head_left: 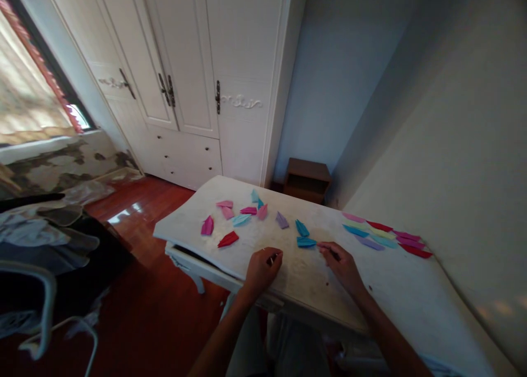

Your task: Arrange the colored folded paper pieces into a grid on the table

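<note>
My right hand (338,260) pinches the pointed right tip of a blue folded paper piece (305,242), which lies flat on the white table (296,278). Just behind it rests a second blue folded paper piece (302,228). Over the table's front edge, my left hand (264,266) is closed with its fingers curled, and no paper shows in it. Beyond that hand lie a red folded piece (228,239), a magenta one (207,225), a light blue one (241,220) and a purple one (282,219), with several pink and blue ones around them.
Along the wall on the right, several folded papers (370,237) lie in overlapping rows. A drawer (206,268) under the table's front left stands slightly out. Behind are a white wardrobe (242,53) and a brown nightstand (307,171). Clothes (45,234) are piled at left.
</note>
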Tool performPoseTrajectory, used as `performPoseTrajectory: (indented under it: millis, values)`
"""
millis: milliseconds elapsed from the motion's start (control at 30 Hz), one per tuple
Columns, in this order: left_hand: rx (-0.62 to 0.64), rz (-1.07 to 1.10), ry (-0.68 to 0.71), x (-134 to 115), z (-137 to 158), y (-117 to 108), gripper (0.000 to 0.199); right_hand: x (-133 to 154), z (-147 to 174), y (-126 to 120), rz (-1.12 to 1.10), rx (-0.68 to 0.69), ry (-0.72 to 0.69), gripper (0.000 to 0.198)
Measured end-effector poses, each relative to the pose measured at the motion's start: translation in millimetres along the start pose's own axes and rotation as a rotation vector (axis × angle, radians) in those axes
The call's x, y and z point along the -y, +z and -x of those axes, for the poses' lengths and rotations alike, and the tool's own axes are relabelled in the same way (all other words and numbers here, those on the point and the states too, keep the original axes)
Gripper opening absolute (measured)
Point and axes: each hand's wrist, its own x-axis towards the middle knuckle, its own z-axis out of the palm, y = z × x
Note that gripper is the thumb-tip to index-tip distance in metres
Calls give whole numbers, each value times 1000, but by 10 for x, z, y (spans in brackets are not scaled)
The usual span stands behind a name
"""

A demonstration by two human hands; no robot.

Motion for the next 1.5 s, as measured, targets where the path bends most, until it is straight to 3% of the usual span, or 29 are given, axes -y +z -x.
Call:
performPoseTrajectory:
  millis: [267,467,667,800,967,1167,1367,1500]
  values:
    - [30,96,22,49,9,-26,19,712,-572,976,37,203,-278,29]
    - [37,69,33,45,11,-23,22,1104,-994,1541,214,294,-434,30]
    - [35,46,35,76,14,-3,24,1288,-1391,1879,573,404,-383,38]
    - [42,61,23,72,23,-9,23,1167,-1643,1900,659,490,-321,36]
    - [19,89,22,67,26,-11,23,1054,-1804,1724,635,647,-317,36]
    - [23,93,23,89,25,8,21,942,-2016,1425,608,471,-253,39]
    - [17,109,25,109,26,22,22,746,-2025,1325,565,603,-194,28]
    - [17,120,35,95,27,6,21,707,-1979,1363,476,646,-223,35]
